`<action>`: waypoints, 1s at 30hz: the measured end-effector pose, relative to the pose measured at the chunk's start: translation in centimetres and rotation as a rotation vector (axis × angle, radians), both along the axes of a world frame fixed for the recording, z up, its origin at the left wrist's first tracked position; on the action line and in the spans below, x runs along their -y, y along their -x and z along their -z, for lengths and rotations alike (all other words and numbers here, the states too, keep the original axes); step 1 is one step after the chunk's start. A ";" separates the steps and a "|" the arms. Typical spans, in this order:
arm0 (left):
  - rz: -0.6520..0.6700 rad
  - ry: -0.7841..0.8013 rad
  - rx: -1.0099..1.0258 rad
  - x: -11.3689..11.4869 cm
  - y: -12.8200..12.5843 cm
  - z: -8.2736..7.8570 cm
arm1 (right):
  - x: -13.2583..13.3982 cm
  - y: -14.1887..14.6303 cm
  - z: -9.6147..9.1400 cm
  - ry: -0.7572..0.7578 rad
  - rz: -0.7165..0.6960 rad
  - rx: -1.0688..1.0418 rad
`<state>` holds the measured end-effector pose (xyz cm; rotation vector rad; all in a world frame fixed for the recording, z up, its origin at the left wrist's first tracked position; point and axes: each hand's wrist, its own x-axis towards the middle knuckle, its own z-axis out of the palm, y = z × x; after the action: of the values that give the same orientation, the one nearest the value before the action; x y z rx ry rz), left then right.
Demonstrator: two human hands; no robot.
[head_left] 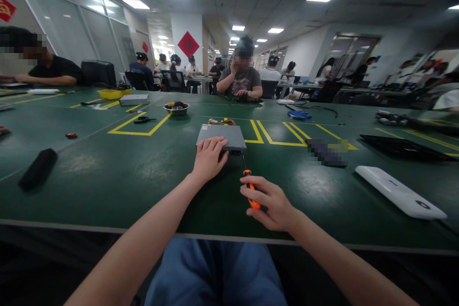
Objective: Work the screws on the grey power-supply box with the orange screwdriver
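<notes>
A grey metal computer power supply (232,136) lies on the green table in front of me, with coloured wires (224,122) bunched at its far side. My left hand (209,158) grips its near left part, fingers over the top and thumb by the front face. In my right hand (272,204) is a screwdriver (255,202) with an orange and black handle, held between thumb and fingers. Its thin shaft points up and away, and the tip is at the front right corner of the power supply. Whether the tip sits in a screw is too small to tell.
A white device (398,191) and a dark pixelated object (326,153) lie to the right. On the left is a black block (38,169). Farther back stand a metal bowl (176,110) with tools and a yellow tray (114,93). A person (242,79) sits opposite.
</notes>
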<state>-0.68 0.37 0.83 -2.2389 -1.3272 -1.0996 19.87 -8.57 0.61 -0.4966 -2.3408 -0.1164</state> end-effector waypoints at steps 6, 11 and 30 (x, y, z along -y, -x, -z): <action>0.004 0.005 0.003 0.0 0.1 0.0 | 0.1 -0.4 -0.3 0.014 -0.015 -0.014; -0.002 0.014 0.001 0.0 0.1 0.0 | -0.1 -0.6 0.1 -0.057 0.028 -0.165; -0.010 0.005 -0.012 -0.2 -0.1 0.3 | 0.1 -0.9 0.2 -0.054 0.060 -0.224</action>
<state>-0.58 0.53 0.51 -2.2365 -1.3361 -1.0797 20.80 -8.63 0.41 -0.5249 -2.0998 -0.1443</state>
